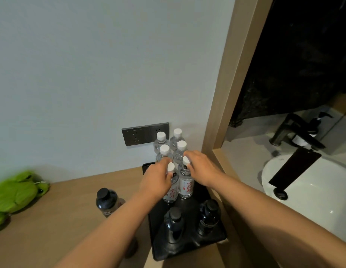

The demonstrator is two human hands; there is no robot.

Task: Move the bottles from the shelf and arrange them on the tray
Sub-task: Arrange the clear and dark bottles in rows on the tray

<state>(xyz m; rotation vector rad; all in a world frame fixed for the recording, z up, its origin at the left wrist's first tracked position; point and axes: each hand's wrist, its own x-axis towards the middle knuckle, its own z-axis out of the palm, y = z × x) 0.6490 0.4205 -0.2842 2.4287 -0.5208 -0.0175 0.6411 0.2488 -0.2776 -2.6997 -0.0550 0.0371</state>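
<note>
A black tray [191, 243] lies on the wooden shelf against the wall. Several clear water bottles with white caps stand upright in two rows at its far end. My left hand [158, 179] grips the neck of the front left water bottle [171, 192]. My right hand [202, 167] grips the neck of the front right water bottle [185, 186]. Two dark bottles [174, 225] [208, 215] with black caps stand at the tray's near end. A third dark bottle [107, 202] stands on the shelf, left of the tray.
A green plush toy [15, 192] lies at the shelf's left. A grey socket plate [137, 137] is on the wall behind the bottles. A wooden partition [226, 105] borders the tray's right; beyond it are a white basin [311, 192] and black tap [295, 130].
</note>
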